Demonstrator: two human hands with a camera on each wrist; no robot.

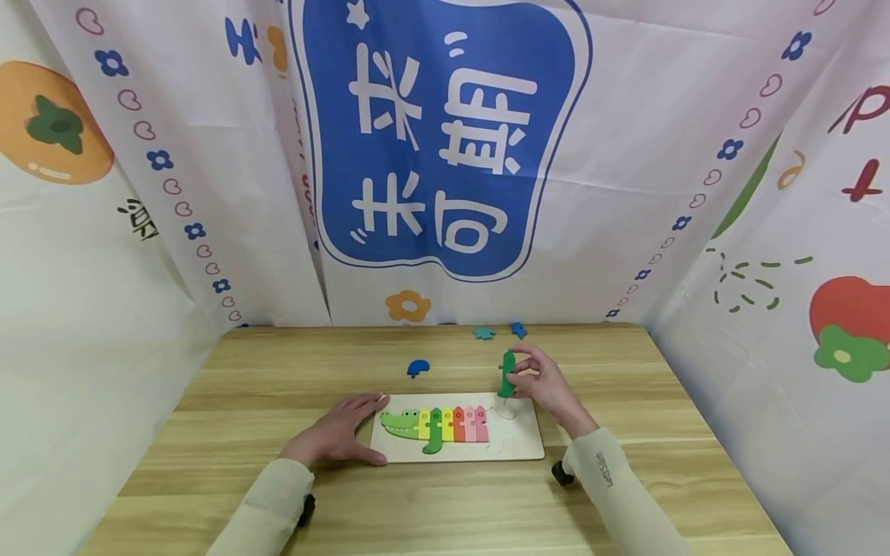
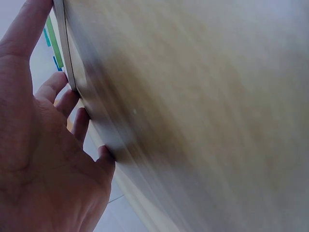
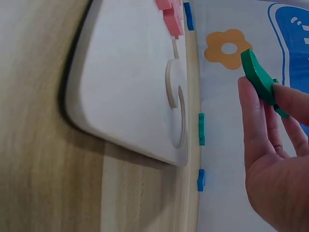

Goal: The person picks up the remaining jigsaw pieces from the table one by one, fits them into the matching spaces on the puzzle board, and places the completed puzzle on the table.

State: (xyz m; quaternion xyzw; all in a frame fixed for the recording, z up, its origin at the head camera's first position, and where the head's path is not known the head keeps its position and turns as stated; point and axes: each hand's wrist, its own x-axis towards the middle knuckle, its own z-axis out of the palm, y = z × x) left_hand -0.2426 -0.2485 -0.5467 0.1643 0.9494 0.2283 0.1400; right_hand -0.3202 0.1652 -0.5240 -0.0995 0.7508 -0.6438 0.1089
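Green and curved, a puzzle piece [image 1: 506,369] sits pinched between the thumb and fingers of the right hand [image 1: 549,386], raised over the right end of the crocodile puzzle board [image 1: 524,446]. We judge that this side grip leaves one end clear of the fingers. The left hand [image 1: 339,432] spreads its fingers wide at the board's left edge, probably to steady it on the worktop [image 1: 459,510]. The right wrist view gives us the depth of the vacant recess [image 3: 178,82]; only the head view shows us the full row of coloured body segments [image 1: 447,425].
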